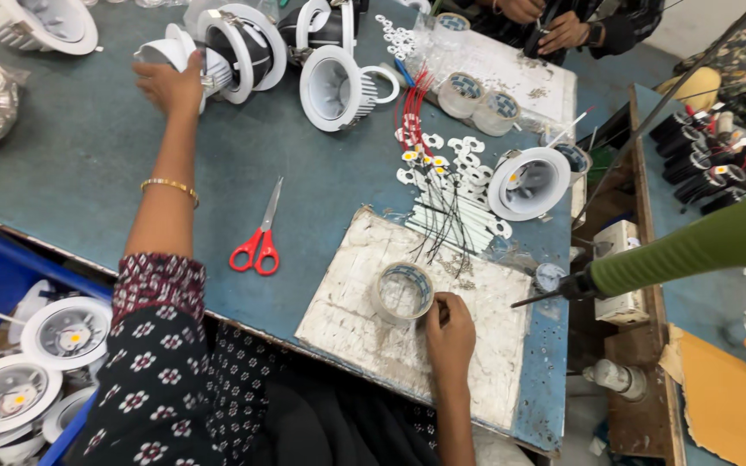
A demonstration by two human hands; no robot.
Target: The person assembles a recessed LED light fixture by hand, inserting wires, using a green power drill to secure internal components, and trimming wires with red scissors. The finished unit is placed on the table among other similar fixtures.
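My left hand [170,84] reaches far across the blue table and grips a white round lamp housing [159,53] at the back left. My right hand [449,330] rests on a worn white board [364,293] near the front edge, fingers closed at the rim of a roll of clear tape [402,292]. Thin black and red wires [442,216] and small white ring parts [459,160] lie just beyond the board.
Red-handled scissors [257,246] lie mid-table. More lamp housings [338,86] stand at the back, another [528,181] at the right. Tape rolls [477,99] sit behind. A soldering iron with green handle [692,246] juts in from the right. Another person's hands [554,30] work at the far side.
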